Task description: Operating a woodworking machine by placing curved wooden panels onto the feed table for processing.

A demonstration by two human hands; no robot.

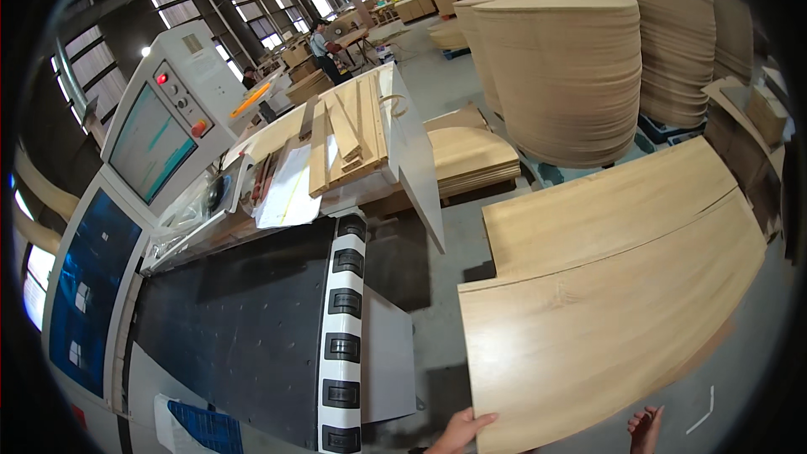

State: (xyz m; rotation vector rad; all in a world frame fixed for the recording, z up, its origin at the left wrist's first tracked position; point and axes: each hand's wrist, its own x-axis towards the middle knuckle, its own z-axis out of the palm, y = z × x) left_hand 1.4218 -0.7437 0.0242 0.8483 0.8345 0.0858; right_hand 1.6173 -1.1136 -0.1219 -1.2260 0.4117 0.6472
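Note:
My left hand (461, 433) grips the near left corner of a large curved wooden panel (605, 328), light oak in colour, held flat in front of me. At the bottom edge of the view my right hand (646, 430) holds the panel's near edge further right, only its fingers showing. The panel reaches from my hands out to the right. Beyond it lies a second, similar panel (605, 206) on a low stack.
A machine stands at the left, with a dark table (244, 328), a black-and-white roller strip (343, 345) and a tilted control screen (151, 143). Wood offcuts (345, 139) lie on its far end. Tall stacks of rounded boards (572, 67) rise behind. A person (324, 50) works far off.

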